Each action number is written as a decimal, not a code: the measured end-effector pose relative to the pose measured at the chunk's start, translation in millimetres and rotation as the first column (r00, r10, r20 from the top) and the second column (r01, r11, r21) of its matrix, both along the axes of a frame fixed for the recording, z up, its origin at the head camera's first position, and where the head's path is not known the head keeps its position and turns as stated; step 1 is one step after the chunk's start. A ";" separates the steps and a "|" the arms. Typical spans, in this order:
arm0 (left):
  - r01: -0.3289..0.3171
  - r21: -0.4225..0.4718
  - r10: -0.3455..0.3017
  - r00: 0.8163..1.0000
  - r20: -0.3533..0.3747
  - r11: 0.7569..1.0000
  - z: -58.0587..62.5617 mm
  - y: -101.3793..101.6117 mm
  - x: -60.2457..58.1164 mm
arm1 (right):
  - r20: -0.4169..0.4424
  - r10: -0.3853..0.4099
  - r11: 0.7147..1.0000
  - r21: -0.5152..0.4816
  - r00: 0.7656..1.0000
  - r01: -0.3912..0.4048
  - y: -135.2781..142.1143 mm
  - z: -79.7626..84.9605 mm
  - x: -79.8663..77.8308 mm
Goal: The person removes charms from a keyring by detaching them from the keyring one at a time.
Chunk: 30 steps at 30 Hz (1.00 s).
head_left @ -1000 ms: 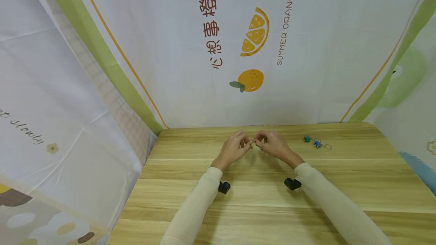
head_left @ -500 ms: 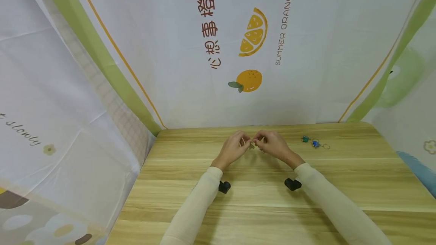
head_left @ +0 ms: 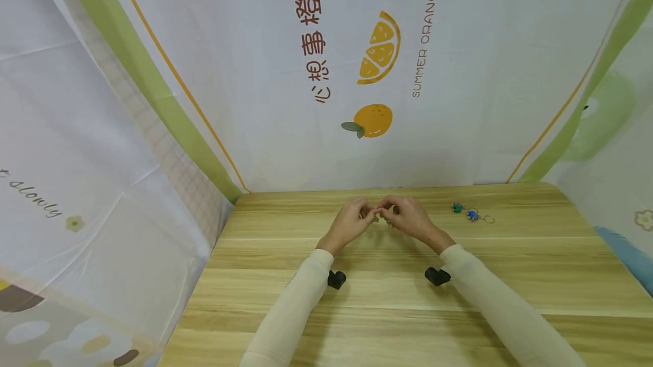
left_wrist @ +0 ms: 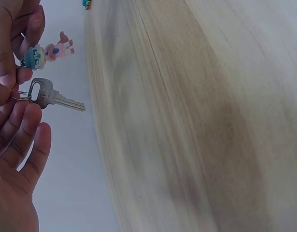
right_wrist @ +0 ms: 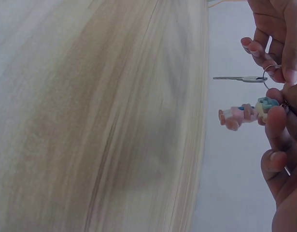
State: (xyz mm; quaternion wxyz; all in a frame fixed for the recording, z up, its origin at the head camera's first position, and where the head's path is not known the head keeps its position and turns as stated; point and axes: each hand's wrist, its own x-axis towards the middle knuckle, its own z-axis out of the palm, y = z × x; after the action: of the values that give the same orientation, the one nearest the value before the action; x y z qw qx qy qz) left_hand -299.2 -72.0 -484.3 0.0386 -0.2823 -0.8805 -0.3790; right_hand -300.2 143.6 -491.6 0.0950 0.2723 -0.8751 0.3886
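Observation:
My left hand (head_left: 351, 223) and right hand (head_left: 410, 219) meet fingertip to fingertip over the far part of the table. Between them is a thin metal key ring (right_wrist: 265, 77), pinched by both thumbs and fingers. A silver key (left_wrist: 56, 98) hangs from the ring by the hole in its head, its blade pointing away from the hands. Beside it a small figurine charm (right_wrist: 245, 113), pink with a blue-and-cream head, dangles from the right fingertips. Its attachment is partly hidden behind those fingers.
Two more keychains, one with a green charm (head_left: 457, 207) and one with a blue charm (head_left: 473, 216), lie on the wooden table (head_left: 377, 321) to the right of the hands. A printed white cloth (head_left: 449, 146) hangs along the far edge.
Both hands stay in nearly the same place, with small finger movements at the ring. The key and charm below the fingertips have shifted slightly. The head view has turned a little.

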 end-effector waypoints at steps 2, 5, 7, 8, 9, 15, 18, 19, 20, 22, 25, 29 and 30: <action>0.000 -0.002 0.000 1.000 -0.006 1.000 0.1 -0.5 0.1 | -0.002 -0.007 1.000 0.007 1.000 0.007 -0.7 0.2 0.1; -0.001 -0.012 0.001 1.000 -0.020 1.000 0.5 -0.7 0.4 | -0.006 -0.018 1.000 0.011 1.000 0.018 -0.7 0.1 -0.2; -0.001 -0.017 0.001 0.999 -0.033 1.000 0.6 -0.9 0.5 | -0.001 -0.024 1.000 0.011 1.000 0.024 -0.3 0.0 -0.4; -0.001 -0.019 0.000 0.999 -0.039 1.000 0.5 -1.0 0.5 | 0.001 -0.024 1.000 0.011 1.000 0.024 0.4 -0.5 -0.5; 0.000 -0.021 -0.001 0.999 -0.047 1.000 0.4 -1.1 0.4 | 0.005 -0.025 1.000 0.009 1.000 0.025 0.7 -0.7 -0.7; 0.018 -0.018 -0.019 0.996 -0.082 1.000 -1.1 -1.9 0.5 | 0.021 -0.019 1.000 0.016 1.000 0.019 2.2 -2.1 -0.6; 0.027 -0.007 -0.027 0.996 -0.088 1.000 -2.3 -2.6 0.4 | 0.027 -0.022 1.000 0.019 0.999 0.021 2.3 -1.9 0.2; 0.028 -0.005 -0.028 0.995 -0.090 1.000 -2.5 -2.8 0.4 | 0.031 -0.024 1.000 0.019 0.999 0.024 2.1 -1.3 0.6; 0.028 -0.004 -0.028 0.995 -0.093 1.000 -2.7 -3.0 0.4 | 0.032 -0.026 1.000 0.018 0.999 0.025 2.1 -1.5 0.7; 0.028 -0.008 -0.028 0.995 -0.097 1.000 -3.1 -3.3 0.4 | 0.035 -0.031 0.999 0.018 0.999 0.031 1.9 -0.8 1.1; 0.028 -0.014 -0.029 0.995 -0.098 1.000 -3.5 -3.8 0.6 | 0.037 -0.039 0.999 0.020 0.999 0.039 1.5 0.4 1.6; 0.026 -0.015 -0.027 0.996 -0.083 1.000 -3.6 -4.4 0.9 | 0.036 -0.047 0.999 0.021 0.998 0.047 1.5 2.1 2.6; 0.025 -0.015 -0.026 0.996 -0.080 1.000 -3.4 -4.4 0.9 | 0.034 -0.049 0.999 0.021 0.998 0.048 1.6 2.2 2.8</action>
State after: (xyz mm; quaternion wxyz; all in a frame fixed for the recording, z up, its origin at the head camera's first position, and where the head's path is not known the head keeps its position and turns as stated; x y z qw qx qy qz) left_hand -298.2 -76.4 -487.8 0.0672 -0.3087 -0.8771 -0.3617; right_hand -297.4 145.3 -489.4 0.0864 0.2450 -0.8870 0.3819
